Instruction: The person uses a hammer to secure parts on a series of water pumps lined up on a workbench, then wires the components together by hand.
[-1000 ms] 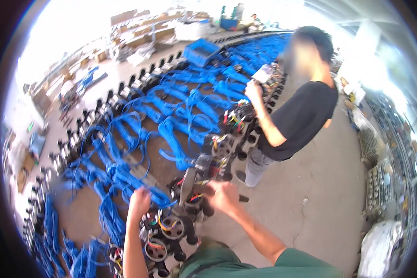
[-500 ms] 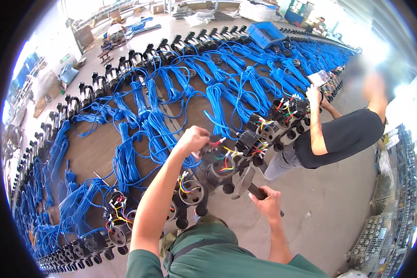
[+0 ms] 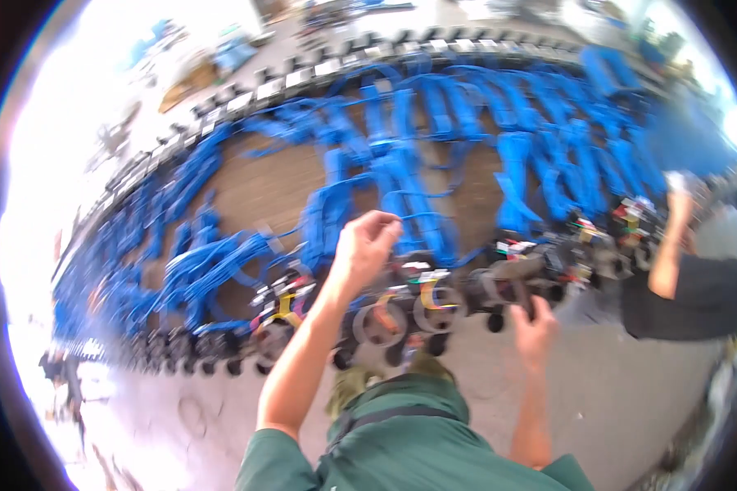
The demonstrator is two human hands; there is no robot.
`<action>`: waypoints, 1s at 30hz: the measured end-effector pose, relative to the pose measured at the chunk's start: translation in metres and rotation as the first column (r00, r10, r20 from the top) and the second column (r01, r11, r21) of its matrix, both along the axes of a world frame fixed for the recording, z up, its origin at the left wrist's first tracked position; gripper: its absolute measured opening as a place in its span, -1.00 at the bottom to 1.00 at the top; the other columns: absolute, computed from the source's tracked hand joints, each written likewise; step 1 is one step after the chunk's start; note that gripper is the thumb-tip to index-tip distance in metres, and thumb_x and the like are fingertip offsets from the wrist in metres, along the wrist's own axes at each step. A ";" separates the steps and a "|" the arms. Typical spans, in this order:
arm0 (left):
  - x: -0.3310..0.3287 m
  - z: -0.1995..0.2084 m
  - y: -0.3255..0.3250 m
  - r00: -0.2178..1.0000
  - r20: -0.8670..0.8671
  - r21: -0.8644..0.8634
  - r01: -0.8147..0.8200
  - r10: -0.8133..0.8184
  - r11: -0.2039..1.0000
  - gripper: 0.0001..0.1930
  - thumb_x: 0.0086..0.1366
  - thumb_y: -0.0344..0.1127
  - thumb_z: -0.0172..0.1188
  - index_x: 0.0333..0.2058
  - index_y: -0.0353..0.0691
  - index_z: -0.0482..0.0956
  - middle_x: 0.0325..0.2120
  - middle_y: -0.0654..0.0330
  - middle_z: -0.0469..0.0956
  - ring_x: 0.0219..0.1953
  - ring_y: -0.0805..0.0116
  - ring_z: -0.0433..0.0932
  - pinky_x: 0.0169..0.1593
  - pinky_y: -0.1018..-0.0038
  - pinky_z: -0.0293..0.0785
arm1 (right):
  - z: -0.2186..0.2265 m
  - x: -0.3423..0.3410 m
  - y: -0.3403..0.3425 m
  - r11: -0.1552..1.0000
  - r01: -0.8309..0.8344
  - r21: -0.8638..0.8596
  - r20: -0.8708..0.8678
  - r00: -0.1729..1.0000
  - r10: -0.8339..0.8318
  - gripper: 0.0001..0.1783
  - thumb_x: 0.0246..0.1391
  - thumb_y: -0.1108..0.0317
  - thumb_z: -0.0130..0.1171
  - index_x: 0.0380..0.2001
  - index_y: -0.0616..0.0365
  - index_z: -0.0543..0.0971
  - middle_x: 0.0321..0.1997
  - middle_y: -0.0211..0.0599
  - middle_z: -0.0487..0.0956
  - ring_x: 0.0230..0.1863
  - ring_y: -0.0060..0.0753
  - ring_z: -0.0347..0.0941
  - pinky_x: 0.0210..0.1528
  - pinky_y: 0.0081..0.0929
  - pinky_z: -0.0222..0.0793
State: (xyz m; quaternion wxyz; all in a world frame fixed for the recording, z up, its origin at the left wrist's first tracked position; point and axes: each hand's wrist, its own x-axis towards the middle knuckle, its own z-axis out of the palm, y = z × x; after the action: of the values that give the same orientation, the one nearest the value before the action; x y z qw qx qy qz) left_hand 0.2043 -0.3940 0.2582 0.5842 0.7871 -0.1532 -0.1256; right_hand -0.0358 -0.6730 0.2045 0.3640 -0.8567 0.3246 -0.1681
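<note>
Grey floor (image 3: 585,393), hammer (image 3: 522,278) in right hand (image 3: 535,329)

No readable text, label, brand, number or sign anywhere; view heavily motion-blurred. Blue cable bundles (image 3: 405,196), round wired parts (image 3: 379,322), blue bin (image 3: 610,72): nothing legible.

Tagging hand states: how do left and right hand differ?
The left hand shows against blue cable bundles, the right hand against the pale floor. The right hand is closed on what looks like a hammer; the left hand is loosely curled, no object clear in the blur. Both are bare.
</note>
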 end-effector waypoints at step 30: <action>-0.023 -0.069 0.248 0.733 0.324 0.456 -0.675 0.598 0.580 -0.60 0.09 -0.38 0.30 -0.10 -0.34 0.42 -0.22 -0.23 0.63 -0.12 -0.29 0.67 -0.04 -0.05 0.63 | -0.062 0.277 0.328 0.256 -0.933 -0.252 -0.739 0.356 0.572 -0.68 0.10 0.20 0.35 -0.12 0.09 0.74 -0.01 -0.12 0.74 0.04 -0.07 0.70 0.00 -0.10 0.65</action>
State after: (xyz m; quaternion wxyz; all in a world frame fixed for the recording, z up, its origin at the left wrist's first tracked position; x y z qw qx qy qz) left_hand 0.1816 -0.1461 0.1889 0.3285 0.9273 0.1429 0.1079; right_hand 0.2414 -0.3450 0.1427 -0.0236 -0.9735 -0.1507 0.1701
